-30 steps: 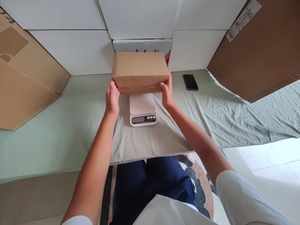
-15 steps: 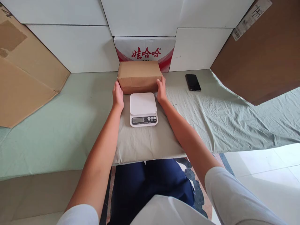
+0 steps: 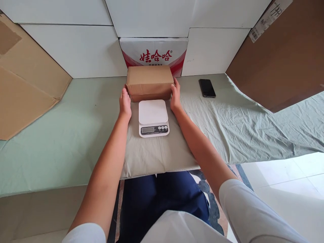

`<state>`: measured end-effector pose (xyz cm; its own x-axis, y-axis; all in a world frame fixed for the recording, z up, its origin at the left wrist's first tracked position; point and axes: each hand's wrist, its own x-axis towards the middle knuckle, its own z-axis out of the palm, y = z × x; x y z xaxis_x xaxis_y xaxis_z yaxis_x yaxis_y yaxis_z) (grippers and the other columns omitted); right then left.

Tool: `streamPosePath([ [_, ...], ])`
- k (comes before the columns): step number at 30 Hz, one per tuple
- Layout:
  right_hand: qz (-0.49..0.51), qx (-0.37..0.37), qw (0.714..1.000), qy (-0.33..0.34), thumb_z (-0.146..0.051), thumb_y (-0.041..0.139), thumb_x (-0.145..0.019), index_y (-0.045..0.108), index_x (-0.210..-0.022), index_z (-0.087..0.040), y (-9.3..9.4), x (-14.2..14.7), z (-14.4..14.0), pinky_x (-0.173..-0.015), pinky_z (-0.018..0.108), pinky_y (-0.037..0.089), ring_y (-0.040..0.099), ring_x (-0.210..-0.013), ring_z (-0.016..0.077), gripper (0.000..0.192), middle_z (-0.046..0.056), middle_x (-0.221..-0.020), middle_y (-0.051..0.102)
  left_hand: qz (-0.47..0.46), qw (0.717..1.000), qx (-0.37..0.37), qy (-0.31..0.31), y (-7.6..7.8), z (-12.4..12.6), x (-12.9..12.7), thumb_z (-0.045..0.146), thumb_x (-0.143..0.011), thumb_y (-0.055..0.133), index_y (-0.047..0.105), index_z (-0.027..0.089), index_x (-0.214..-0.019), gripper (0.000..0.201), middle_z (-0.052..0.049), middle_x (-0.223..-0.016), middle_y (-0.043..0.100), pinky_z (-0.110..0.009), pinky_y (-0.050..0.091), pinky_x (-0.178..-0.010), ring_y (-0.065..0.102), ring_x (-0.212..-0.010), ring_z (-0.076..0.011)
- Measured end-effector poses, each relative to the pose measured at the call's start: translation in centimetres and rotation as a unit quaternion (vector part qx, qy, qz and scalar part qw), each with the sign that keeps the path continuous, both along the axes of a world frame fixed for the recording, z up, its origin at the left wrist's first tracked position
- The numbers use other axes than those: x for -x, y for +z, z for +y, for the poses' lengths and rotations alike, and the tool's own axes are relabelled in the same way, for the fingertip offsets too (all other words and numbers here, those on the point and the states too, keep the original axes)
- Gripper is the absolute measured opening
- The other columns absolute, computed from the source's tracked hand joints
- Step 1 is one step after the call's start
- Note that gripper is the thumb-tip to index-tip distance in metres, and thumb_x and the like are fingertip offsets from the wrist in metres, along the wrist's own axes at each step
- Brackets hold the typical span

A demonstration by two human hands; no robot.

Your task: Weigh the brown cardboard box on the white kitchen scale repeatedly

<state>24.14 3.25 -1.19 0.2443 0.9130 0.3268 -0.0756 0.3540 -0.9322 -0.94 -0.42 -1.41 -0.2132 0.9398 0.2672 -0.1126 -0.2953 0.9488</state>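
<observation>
A closed brown cardboard box [image 3: 150,82] rests on the green-sheeted table [image 3: 63,135], just behind a white kitchen scale [image 3: 153,117]. My left hand [image 3: 125,104] presses flat against the box's left end and my right hand [image 3: 175,97] against its right end, so the box is gripped between both palms. The scale's platform is bare and its display faces me.
A black phone [image 3: 207,87] lies to the right of the box. A white carton with red lettering [image 3: 154,54] stands against the white wall behind. Large cardboard sheets lean at the left [image 3: 22,84] and right [image 3: 280,57]. The table's front edge runs above my knees.
The box was held up above the scale a second ago; it has moved back and down onto the table behind the scale, both hands still at its ends.
</observation>
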Motion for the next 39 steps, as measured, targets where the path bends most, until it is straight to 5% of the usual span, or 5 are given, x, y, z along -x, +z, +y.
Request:
streamPosePath([
  [7,0.114,0.038,0.991,-0.06,-0.065,0.041,-0.087,0.037,-0.154,-0.033,-0.6,-5.5,2.9,-0.14,0.052,0.016,0.031,-0.166,0.0183,0.075,0.0,-0.174,0.033,0.015,0.999,0.007,0.037,0.0,0.2,4.9,0.071,-0.102,0.003,0.03,0.026,-0.168,0.084,0.0,-0.183,0.01,-0.047,0.007,-0.138,-0.004,-0.168,-0.0245],
  [11,0.134,0.069,0.987,-0.057,-0.072,0.036,-0.086,0.033,-0.157,-0.036,-0.9,-7.2,3.3,-0.139,0.059,0.014,0.031,-0.167,0.0217,0.08,0.0,-0.173,0.033,0.019,0.999,0.014,0.027,-0.7,0.6,5.9,0.087,-0.09,0.018,0.038,0.04,-0.164,0.09,0.012,-0.18,0.012,-0.047,0.003,-0.14,-0.006,-0.168,-0.0231],
  [15,0.107,0.067,0.991,-0.041,-0.072,0.039,-0.082,0.03,-0.16,-0.03,-0.5,-6.2,2.6,-0.14,0.05,0.017,0.029,-0.168,0.02,0.089,0.003,-0.175,0.031,0.032,0.999,0.023,0.025,-1.1,0.7,5.7,0.1,-0.075,0.03,0.042,0.046,-0.16,0.102,0.014,-0.178,0.014,-0.048,0.005,-0.142,-0.004,-0.168,-0.024],
  [21,0.1,0.055,0.993,-0.012,-0.073,0.046,-0.079,0.031,-0.16,-0.023,0.0,-4.2,1.9,-0.14,0.044,0.019,0.028,-0.168,0.02,0.096,0.007,-0.178,0.027,0.041,0.999,0.024,0.019,-1.0,0.5,5.3,0.081,-0.097,0.006,0.047,0.033,-0.16,0.089,0.005,-0.182,0.013,-0.054,0.005,-0.137,-0.011,-0.166,-0.027],
  [39,0.06,0.009,0.996,0.07,-0.075,0.051,-0.082,0.048,-0.144,-0.028,1.1,1.3,-1.4,-0.137,0.052,0.028,0.039,-0.159,0.0277,0.078,0.004,-0.162,0.05,0.024,1.0,-0.007,-0.014,-0.1,-0.6,0.3,0.094,-0.084,0.038,0.063,0.028,-0.146,0.094,-0.011,-0.17,0.047,-0.045,0.028,-0.134,0.035,-0.163,-0.0289],
])
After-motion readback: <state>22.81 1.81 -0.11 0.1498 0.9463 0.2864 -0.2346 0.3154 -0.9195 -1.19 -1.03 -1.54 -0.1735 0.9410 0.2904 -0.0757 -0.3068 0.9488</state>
